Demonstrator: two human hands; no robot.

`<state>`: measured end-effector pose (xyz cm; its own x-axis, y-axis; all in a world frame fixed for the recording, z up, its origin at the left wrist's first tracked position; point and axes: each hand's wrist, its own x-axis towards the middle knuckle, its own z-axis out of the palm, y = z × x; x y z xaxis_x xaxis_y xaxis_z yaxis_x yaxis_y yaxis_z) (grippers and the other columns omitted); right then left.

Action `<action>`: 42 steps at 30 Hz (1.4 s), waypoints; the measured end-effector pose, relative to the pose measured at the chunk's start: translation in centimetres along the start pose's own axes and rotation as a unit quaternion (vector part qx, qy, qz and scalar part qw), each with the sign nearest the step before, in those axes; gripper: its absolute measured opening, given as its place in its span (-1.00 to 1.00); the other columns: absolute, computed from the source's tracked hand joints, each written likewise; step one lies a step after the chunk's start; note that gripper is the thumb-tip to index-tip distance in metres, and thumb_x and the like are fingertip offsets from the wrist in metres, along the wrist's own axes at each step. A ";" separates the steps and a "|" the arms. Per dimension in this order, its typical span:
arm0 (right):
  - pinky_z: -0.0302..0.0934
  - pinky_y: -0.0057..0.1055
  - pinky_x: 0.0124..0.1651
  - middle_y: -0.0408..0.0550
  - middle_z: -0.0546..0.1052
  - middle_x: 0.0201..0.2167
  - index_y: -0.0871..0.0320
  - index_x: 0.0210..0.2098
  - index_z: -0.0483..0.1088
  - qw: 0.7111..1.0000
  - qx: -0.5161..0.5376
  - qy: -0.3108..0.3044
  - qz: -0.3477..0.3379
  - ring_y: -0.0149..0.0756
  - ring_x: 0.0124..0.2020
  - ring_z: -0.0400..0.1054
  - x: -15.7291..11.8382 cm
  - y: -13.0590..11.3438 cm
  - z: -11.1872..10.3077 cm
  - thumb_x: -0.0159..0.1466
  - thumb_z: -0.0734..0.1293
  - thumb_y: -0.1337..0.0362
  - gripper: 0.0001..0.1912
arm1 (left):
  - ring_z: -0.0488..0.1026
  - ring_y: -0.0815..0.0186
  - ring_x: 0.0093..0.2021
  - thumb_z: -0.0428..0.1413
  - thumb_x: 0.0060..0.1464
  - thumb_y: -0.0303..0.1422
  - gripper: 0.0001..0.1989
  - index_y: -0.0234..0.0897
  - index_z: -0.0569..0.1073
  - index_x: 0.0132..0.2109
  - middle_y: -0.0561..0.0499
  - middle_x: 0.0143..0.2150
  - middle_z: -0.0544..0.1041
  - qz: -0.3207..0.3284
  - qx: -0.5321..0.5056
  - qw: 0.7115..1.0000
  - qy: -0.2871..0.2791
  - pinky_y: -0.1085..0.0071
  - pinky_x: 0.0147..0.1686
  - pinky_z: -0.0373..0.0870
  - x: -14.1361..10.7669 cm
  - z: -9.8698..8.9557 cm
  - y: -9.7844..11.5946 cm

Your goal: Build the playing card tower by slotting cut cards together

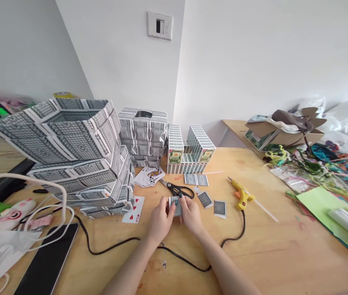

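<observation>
Between my two hands is a playing card (178,208) with a patterned grey back. My left hand (161,219) grips its left side, and my right hand (191,214) pinches its right side, thumbs on top. Black-handled scissors (178,189) lie just beyond my fingers. To the right, two small card pieces (205,199) (219,209) lie face down, with a pair of cards (196,180) behind them. A face-up three of hearts (133,210) lies left of my left hand, and a fanned pile of cards (148,177) is behind it.
Tall folded-card structures (78,151) (144,137) stand at the left and back. Card boxes (189,151) are stacked near the wall. A yellow glue gun (242,195) lies right, its black cable (189,262) crossing the table under my forearms. A dark tablet (49,260) is front left.
</observation>
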<state>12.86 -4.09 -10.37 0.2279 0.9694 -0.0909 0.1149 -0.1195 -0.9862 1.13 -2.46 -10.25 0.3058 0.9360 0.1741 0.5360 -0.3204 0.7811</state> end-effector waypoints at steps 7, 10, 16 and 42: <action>-0.03 -0.50 -0.59 -0.20 0.21 -0.68 0.14 -0.62 0.14 0.994 -0.071 0.057 -0.061 -0.44 -0.64 0.07 -0.2 -0.4 -0.2 0.20 0.07 -0.06 -0.55 | 0.35 0.37 -0.59 -0.16 0.12 -0.28 -0.84 -0.21 0.19 -0.38 0.10 -0.60 0.35 0.033 0.051 0.997 0.040 0.51 -0.61 0.08 -0.6 0.3 0.5; -0.03 -0.51 -0.62 -0.23 0.19 -0.68 0.13 -0.58 0.13 0.997 -0.039 0.034 -0.051 -0.45 -0.67 0.05 -0.3 -0.2 0.2 0.21 0.06 -0.04 -0.59 | 0.35 0.36 -0.60 -0.17 0.12 -0.30 -0.84 -0.21 0.18 -0.40 0.10 -0.62 0.34 0.027 0.080 0.995 0.055 0.50 -0.62 0.03 -0.4 0.1 0.2; -0.03 -0.56 -0.67 -0.27 0.11 -0.64 0.11 -0.52 0.08 0.998 0.025 -0.011 -0.052 -0.50 -0.68 0.03 -0.3 0.1 0.6 0.20 0.11 -0.01 -0.66 | 0.34 0.36 -0.62 -0.17 0.13 -0.27 -0.80 -0.22 0.21 -0.41 0.08 -0.62 0.37 0.002 0.088 0.993 0.081 0.50 -0.64 0.01 0.0 -0.3 -0.3; 0.23 -0.42 -0.17 -0.02 0.41 -0.24 0.09 -0.20 0.43 0.933 -0.307 -0.027 -0.183 -0.31 -0.27 0.36 -0.1 -0.2 -0.9 0.21 0.18 0.29 -0.76 | 0.14 0.13 0.16 -0.08 0.06 -0.39 -0.65 -0.30 0.27 0.03 -0.16 0.07 0.30 0.104 0.221 0.961 0.132 0.14 0.10 0.14 3.9 -2.7 -4.9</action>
<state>13.68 -4.35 -10.09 0.0164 0.9768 0.2137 0.7120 0.1387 -0.6884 -2.45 3.14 -11.81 0.2645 0.8304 0.4903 0.7839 -0.4813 0.3922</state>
